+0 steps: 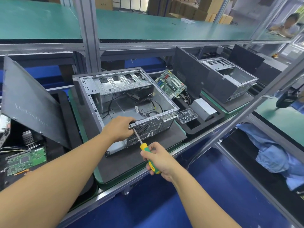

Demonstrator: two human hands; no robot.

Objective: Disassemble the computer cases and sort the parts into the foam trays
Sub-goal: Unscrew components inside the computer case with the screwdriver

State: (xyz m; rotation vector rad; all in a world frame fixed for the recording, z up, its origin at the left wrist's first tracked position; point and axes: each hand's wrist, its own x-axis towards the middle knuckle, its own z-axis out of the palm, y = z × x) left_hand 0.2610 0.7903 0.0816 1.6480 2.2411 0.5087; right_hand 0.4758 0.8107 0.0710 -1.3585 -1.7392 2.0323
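An open grey computer case (125, 102) lies on its side on a dark foam pad, with loose cables inside. My left hand (119, 128) grips the near rear edge of the case. My right hand (158, 160) is shut on a yellow-and-green screwdriver (148, 153), whose shaft points up-left to the case's rear panel, close to my left fingers. To the right, a black foam tray (194, 127) holds a green motherboard (171, 83) standing on edge, a silver power supply (204, 109) and a clear box of screws (186, 116).
A grey side panel (31, 102) leans at the left above another foam tray holding a green circuit board (24, 160). A second open case (230, 78) stands farther right. An aluminium post (246, 109) slants across the right. Blue cloth (276, 155) lies below. Another person sits far right.
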